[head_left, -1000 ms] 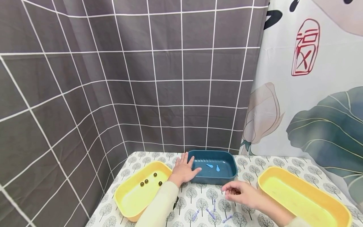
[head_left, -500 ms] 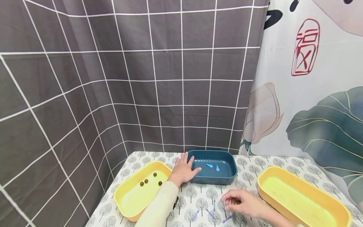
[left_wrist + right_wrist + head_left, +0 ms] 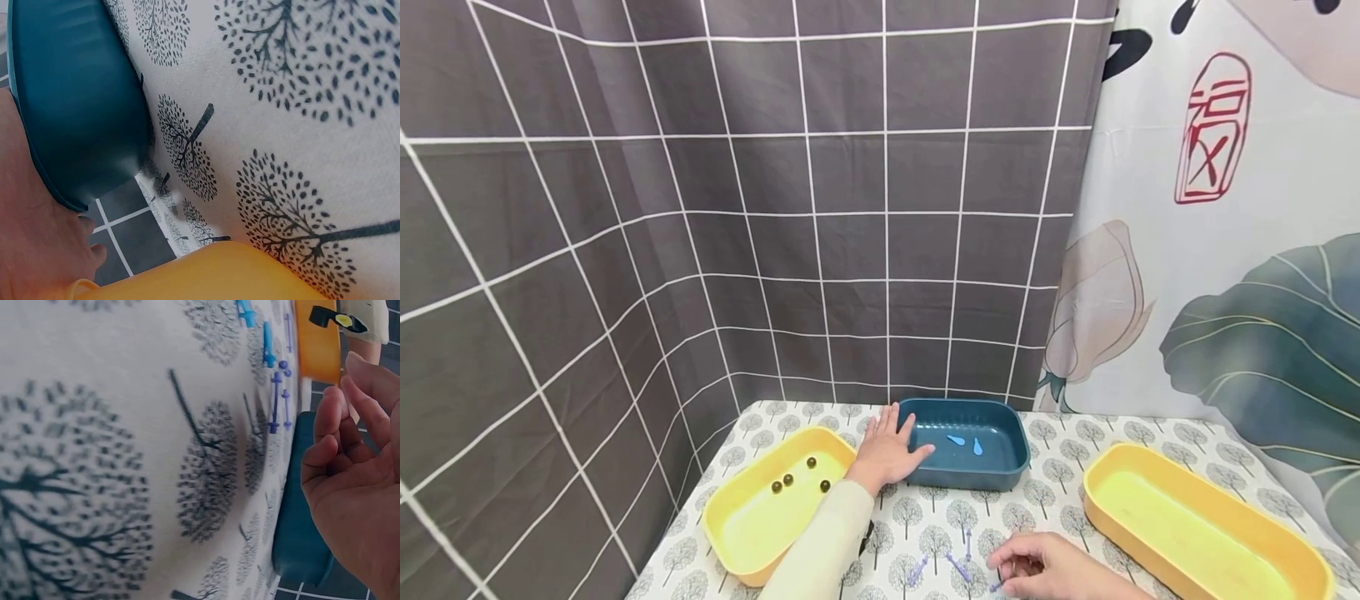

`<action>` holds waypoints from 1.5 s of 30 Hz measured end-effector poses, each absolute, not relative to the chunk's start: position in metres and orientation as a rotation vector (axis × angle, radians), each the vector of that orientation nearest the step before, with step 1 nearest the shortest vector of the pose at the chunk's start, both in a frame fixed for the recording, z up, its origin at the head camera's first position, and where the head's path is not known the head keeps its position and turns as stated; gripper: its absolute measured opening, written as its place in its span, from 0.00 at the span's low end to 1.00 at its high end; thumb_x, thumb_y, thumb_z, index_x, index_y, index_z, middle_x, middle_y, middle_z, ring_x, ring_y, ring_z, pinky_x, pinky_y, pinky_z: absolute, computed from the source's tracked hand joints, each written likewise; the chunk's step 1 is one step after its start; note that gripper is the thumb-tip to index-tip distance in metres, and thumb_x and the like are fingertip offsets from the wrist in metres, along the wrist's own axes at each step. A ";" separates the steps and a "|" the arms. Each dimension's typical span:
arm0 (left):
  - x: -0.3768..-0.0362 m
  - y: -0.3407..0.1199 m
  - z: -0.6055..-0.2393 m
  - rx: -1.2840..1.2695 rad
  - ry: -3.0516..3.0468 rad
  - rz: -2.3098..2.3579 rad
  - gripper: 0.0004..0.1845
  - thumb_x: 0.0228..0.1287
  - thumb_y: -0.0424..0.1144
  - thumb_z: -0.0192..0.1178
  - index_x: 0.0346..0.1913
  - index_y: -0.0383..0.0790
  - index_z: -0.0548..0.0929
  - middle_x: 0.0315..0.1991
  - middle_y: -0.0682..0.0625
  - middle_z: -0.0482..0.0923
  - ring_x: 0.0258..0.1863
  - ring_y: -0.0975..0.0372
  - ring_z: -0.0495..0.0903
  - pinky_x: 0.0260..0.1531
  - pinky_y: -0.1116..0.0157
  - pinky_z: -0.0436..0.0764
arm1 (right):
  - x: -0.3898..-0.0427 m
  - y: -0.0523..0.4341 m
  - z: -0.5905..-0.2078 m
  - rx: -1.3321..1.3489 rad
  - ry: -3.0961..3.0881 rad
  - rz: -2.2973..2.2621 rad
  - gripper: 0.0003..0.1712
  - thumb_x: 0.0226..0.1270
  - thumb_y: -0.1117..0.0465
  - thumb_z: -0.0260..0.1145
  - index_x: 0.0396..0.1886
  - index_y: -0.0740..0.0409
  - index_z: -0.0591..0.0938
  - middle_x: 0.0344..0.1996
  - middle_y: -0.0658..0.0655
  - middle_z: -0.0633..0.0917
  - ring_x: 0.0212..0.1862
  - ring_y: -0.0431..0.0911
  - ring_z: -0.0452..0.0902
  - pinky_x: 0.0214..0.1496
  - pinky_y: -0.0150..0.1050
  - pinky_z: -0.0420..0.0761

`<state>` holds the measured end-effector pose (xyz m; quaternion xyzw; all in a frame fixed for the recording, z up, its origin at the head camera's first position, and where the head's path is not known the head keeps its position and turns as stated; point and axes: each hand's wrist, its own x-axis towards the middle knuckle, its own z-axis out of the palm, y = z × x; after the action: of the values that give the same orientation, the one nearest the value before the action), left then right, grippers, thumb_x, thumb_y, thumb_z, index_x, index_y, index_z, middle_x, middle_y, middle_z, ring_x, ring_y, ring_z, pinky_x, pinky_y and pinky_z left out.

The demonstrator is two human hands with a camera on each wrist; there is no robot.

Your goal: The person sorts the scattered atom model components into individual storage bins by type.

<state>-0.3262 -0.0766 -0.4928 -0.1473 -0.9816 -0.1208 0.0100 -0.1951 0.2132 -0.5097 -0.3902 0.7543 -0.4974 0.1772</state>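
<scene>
My left hand (image 3: 886, 450) lies with spread fingers over the left rim of the dark blue bin (image 3: 966, 477). Two light blue drop-shaped pieces (image 3: 956, 440) lie on that bin's floor. My right hand (image 3: 1043, 567) hovers low at the front of the table, fingers loosely bent, nothing visible between them. Just left of it are several thin purple sticks (image 3: 958, 567) with knobbed ends, lying on the cloth. The right wrist view shows these purple sticks (image 3: 275, 403) and a few bright blue ones (image 3: 269, 344) beyond the fingers.
A yellow bin (image 3: 730, 546) with several dark round balls (image 3: 787, 480) stands at left, beside my left forearm. Another yellow bin (image 3: 1150, 546) stands at right, near my right hand. The tree-print cloth (image 3: 936, 521) covers the table; a gridded dark curtain (image 3: 850, 250) hangs behind.
My right hand has come down toward the front edge, nearer the purple sticks. My left hand stays on the blue bin's rim.
</scene>
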 end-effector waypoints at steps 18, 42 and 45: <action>-0.325 -0.077 -0.493 -0.456 -3.073 -0.376 0.42 0.74 0.68 0.42 0.81 0.47 0.57 0.82 0.41 0.42 0.82 0.50 0.39 0.79 0.48 0.44 | -0.194 0.220 -0.535 -1.535 2.295 -1.146 0.11 0.66 0.68 0.68 0.48 0.57 0.87 0.31 0.49 0.83 0.36 0.23 0.71 0.32 0.24 0.76; -0.327 -0.077 -0.493 -0.453 -3.082 -0.378 0.42 0.73 0.69 0.43 0.81 0.47 0.56 0.83 0.42 0.40 0.82 0.50 0.38 0.79 0.48 0.43 | -0.192 0.213 -0.548 -1.492 2.449 -1.079 0.06 0.63 0.65 0.70 0.38 0.53 0.89 0.31 0.40 0.82 0.36 0.22 0.70 0.32 0.24 0.76; -0.327 -0.077 -0.493 -0.450 -3.085 -0.373 0.42 0.74 0.69 0.42 0.81 0.48 0.56 0.83 0.42 0.40 0.82 0.50 0.38 0.79 0.48 0.43 | -0.191 0.212 -0.547 -1.446 2.463 -1.078 0.05 0.63 0.65 0.70 0.36 0.52 0.88 0.31 0.38 0.81 0.35 0.22 0.69 0.31 0.24 0.74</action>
<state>-0.3267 -0.0766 -0.4933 -0.1434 -0.9825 -0.1189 0.0008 -0.1910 0.2117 -0.5472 -0.4733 0.8059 -0.3529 0.0444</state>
